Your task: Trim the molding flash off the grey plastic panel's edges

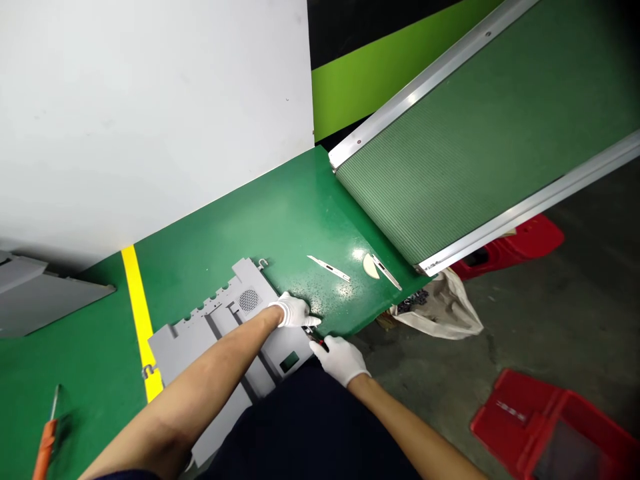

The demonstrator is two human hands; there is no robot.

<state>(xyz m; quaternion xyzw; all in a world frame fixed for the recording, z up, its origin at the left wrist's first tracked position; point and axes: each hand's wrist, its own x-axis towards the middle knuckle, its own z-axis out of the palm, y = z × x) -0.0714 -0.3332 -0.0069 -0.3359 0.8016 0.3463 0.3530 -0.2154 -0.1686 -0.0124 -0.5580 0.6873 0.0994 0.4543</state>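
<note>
A grey moulded plastic panel [195, 360] with slots, a round grille and a square cut-out lies on the green bench, against my dark clothing. My left hand [295, 312], in a white glove, grips its right edge with one finger stretched along it. Just below, my gloved right hand [343, 360] is closed around a red-and-black-handled tool [320, 343], apparently pliers. The tool's tip meets the panel's edge beside my left fingers; its jaws are mostly hidden. Dark specks lie scattered on the bench beyond my left hand.
Two craft knives [329, 268] [387, 272] and a pale half-round piece [371, 267] lie on the bench [240, 207]. An orange-handled screwdriver [46, 443] is at left. A conveyor [480, 133] rises right, above a white bag [445, 310]. Red stools [530, 427] stand on the floor.
</note>
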